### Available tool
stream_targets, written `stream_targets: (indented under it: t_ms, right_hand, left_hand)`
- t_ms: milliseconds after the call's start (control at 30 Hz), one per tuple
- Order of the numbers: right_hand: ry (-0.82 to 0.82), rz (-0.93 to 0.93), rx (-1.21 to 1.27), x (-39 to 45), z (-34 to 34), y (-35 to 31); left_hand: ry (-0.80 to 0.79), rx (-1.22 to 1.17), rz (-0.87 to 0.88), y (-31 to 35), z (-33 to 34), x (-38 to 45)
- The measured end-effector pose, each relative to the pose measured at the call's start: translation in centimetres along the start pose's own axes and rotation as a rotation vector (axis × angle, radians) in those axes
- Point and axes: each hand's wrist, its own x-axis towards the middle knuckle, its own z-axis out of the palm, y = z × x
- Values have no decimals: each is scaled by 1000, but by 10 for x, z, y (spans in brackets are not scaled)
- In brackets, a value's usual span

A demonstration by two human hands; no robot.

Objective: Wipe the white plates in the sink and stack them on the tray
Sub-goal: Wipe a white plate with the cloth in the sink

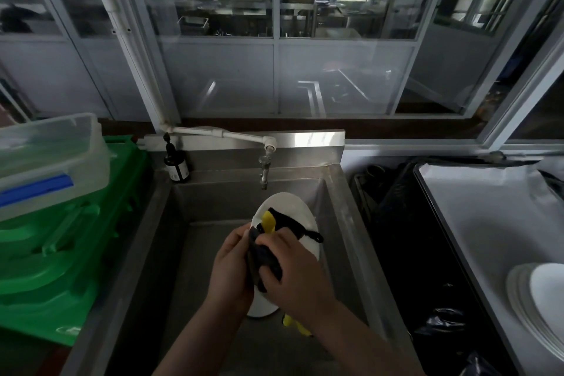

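A white plate [290,207] is held tilted on edge over the steel sink [345,223]. My left hand [229,265] grips the plate's left rim. My right hand [293,275] presses a black and yellow cloth [268,256] against the plate's face; a yellow end of the cloth hangs below my right wrist. At the right edge, a stack of white plates [540,299] lies on a white-lined tray [476,223].
A tap [264,174] hangs above the sink's back. A dark bottle [177,162] stands at the sink's back left corner. Green crates [61,253] with a clear plastic box [52,156] on top sit to the left. Black bags [412,253] lie between sink and tray.
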Motion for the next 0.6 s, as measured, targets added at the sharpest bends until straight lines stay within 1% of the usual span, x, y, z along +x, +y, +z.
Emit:
stream_targets:
  t_ms: [67, 100, 300, 467, 600]
  right_hand:
    - [-31, -26, -69, 2, -6, 9]
    - [-28, -10, -79, 4, -9, 13]
    - [159, 196, -6, 21, -28, 38]
    - [265, 416, 187, 31, -38, 64]
    - [320, 654, 301, 33, -46, 82]
  left_hand:
    - [13, 33, 10, 0, 0, -2]
    - [19, 43, 8, 0, 0, -2]
    - [35, 82, 8, 4, 2, -2]
    - [39, 100, 17, 7, 2, 0]
    - [38, 102, 31, 11, -2, 0]
